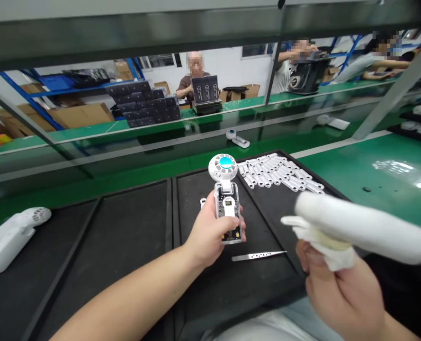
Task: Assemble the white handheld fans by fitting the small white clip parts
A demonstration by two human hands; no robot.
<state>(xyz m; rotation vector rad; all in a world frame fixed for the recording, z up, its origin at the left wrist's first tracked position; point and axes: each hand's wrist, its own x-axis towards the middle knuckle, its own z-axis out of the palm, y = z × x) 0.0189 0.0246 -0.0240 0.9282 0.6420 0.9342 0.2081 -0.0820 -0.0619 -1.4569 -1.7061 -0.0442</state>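
Note:
My left hand point(210, 234) is closed around a small white handheld fan point(225, 189) with its cover off, so the circuit board shows; the round head with a blue centre points away from me. My right hand point(341, 289) grips a white tool wrapped in white cloth point(355, 227), its tip pointing left, a little to the right of the fan. Metal tweezers point(258, 256) lie on the black mat point(210, 284) between my hands.
Several white plastic pieces point(281, 173) lie in rows at the mat's far right. A white device point(9, 237) rests at the left. Another fan point(237, 138) lies on the green conveyor point(355, 166). Other people sit beyond, behind black trays point(144, 104).

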